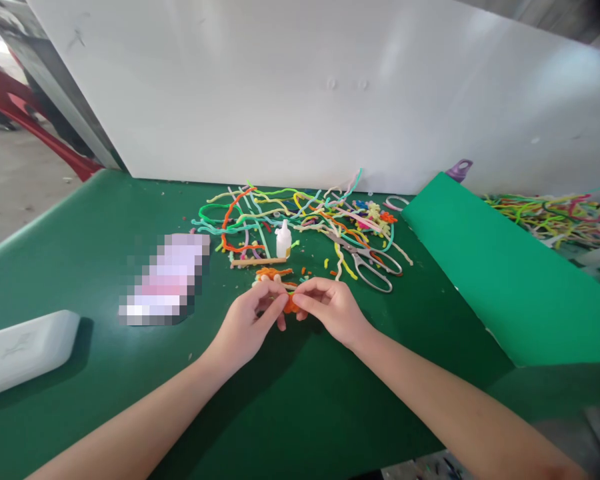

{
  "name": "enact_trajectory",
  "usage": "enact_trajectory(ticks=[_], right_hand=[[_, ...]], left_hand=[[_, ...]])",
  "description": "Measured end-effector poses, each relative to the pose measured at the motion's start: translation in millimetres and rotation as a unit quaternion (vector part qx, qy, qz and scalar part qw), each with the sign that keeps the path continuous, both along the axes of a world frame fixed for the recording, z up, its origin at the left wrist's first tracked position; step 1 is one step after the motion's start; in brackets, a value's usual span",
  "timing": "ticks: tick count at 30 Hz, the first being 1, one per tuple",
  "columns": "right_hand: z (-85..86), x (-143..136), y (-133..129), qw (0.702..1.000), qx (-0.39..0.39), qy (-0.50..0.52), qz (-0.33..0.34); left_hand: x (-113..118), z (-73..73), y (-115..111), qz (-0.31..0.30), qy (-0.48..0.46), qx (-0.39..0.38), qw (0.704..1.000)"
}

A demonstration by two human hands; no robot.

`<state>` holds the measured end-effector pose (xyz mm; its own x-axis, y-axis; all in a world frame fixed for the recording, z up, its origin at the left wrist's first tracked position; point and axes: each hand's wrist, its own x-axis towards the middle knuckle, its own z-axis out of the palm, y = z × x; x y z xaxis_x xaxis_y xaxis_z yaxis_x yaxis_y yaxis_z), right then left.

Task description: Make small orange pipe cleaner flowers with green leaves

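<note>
Near the middle of the table, my left hand and my right hand meet fingertip to fingertip. Both pinch a small orange fuzzy piece, which looks like bent pipe cleaner; the fingers cover part of it. Just beyond them lies another orange fuzzy piece with pale bits beside it. A small white squeeze bottle stands upright behind, next to a thin wooden stick. Open-bladed scissors rest to the right, among yellow and cream strands.
Tangled coloured pipe cleaners spread along the back, before a white board. A phone-like object, pixelated, and a white case lie left. A green sheet covers the right, with more pipe cleaners behind it.
</note>
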<state>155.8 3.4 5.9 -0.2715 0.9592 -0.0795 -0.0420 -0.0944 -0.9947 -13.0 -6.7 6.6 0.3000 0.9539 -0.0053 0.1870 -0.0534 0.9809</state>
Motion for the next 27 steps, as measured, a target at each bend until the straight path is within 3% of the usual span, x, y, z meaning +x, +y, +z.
enact_trajectory(ticks=[9,14,22,27], right_hand=[[-3.8,-2.1,2.2,0.997,-0.043,0.061,-0.014],[-2.5,-1.4,2.3,0.996,-0.056,0.072,-0.024],[-0.8,-0.3,1.4,0.998,-0.035,0.042,-0.03],[-1.3,0.7,0.9,0.999,-0.033,0.023,-0.019]], left_hand=[[0.3,-2.6,-1.6,0.037,0.02,0.005,0.999],[0.9,-3.3,-0.8,0.058,-0.024,0.001,0.998],[-0.1,-4.5,0.2,0.043,-0.045,-0.002,0.998],[-1.3,-5.5,-0.6,0.034,-0.009,-0.008,0.999]])
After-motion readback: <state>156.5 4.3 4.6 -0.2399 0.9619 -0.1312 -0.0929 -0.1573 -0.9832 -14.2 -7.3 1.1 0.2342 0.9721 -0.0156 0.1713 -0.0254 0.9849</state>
